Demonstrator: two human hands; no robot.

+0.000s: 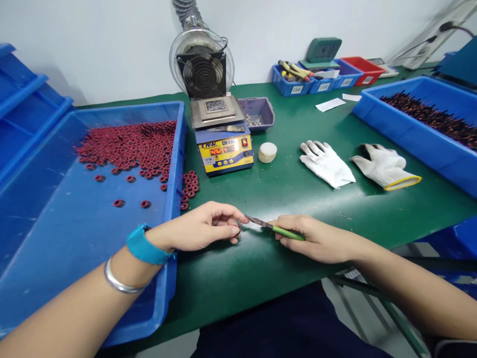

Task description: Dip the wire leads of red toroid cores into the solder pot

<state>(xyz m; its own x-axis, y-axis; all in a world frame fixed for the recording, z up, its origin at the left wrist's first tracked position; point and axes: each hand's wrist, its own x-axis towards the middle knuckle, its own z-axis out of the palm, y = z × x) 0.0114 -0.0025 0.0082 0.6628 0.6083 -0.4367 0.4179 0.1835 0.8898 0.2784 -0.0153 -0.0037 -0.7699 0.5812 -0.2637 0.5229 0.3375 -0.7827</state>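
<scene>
My left hand [208,227] is closed, thumb against fingers, above the green table. A small dark-red wound coil [238,231] peeks out at its fingertips, mostly hidden by them. My right hand [313,236] grips green-handled pliers [287,232], whose dark jaws point left and reach the left fingertips. Whether the jaws touch the coil I cannot tell. Just beyond my left hand, several red-and-black ring coils [190,185] lie against the outer wall of a large blue tray [182,144]. Inside that tray are many more of these coils [130,144].
Behind my hands stands a yellow-and-blue solder pot [225,151] under a round fume hood [203,67]. A white round pad [267,152] and two white gloves [328,163] lie to its right. Another blue tray [417,122] of dark coils borders the right side. Small bins [296,88] line the back.
</scene>
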